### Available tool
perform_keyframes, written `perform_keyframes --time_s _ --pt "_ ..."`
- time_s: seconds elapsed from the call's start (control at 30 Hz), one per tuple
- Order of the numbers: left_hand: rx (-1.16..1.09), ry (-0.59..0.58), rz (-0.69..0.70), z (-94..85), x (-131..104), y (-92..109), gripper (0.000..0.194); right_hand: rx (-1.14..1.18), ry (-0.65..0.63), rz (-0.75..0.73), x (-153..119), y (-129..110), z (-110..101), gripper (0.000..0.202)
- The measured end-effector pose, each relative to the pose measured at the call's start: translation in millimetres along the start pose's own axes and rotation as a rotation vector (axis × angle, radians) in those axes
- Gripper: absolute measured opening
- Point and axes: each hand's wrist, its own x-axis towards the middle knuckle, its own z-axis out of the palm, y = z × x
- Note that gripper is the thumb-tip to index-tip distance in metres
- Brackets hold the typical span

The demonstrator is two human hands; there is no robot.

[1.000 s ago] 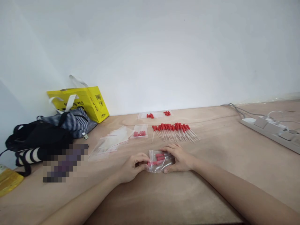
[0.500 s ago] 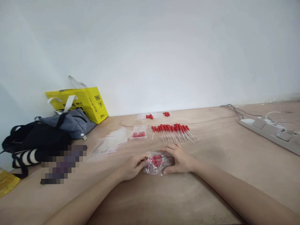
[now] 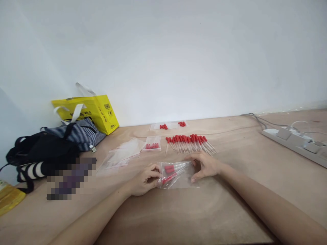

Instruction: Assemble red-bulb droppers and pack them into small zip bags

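A clear plastic zip bag (image 3: 182,182) lies in front of me at the middle of the table. Inside it are several droppers with red rubber bulbs (image 3: 169,169), their pale stems pointing right. My left hand (image 3: 146,178) pinches the bag's left end between thumb and fingers. At the right end, my right hand (image 3: 204,166) has its thumb and fingers apart, touching the edges of the bag. Just beyond lies a row of loose red-bulbed droppers (image 3: 190,143). Left of that row is a small bag of red bulbs (image 3: 152,146).
Flat zip bags (image 3: 124,153) are spread to the left. Near the wall lies another clear bag with red-bulbed droppers (image 3: 163,127). A yellow shopping bag (image 3: 107,115), striped bag (image 3: 81,134) and black bag (image 3: 41,149) stand at left; a power strip (image 3: 281,139) at right.
The bag now lies flatter and more spread out, with the droppers' stems fanned to the right. My right hand has moved right and its fingers have curled more.
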Motion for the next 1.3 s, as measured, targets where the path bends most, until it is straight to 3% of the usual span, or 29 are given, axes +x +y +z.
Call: perform_keyframes --time_s 0.23,0.47,0.73,0.83,1.03,1.3 --pt "-0.003 0.116 -0.098 10.1 10 -4 0.017 -0.041 0.007 0.003 3 -1 12 0.071" --pt "-0.081 0.074 -0.178 10.9 12 -10 0.025 -0.021 0.023 0.017 5 1 17 0.075" --pt "-0.025 0.183 -0.237 9.1 10 -7 0.017 0.160 -0.016 0.077 5 3 21 0.086" --pt "-0.023 0.185 -0.215 7.2 9 -7 0.018 0.161 -0.018 0.075 5 3 22 0.086" --pt "-0.051 0.057 -0.044 3.3 9 -6 0.029 0.136 -0.018 0.078 5 2 22 0.085" --pt "-0.165 0.137 -0.161 10.6 18 -8 0.028 0.133 -0.012 0.069 5 2 23 0.087"
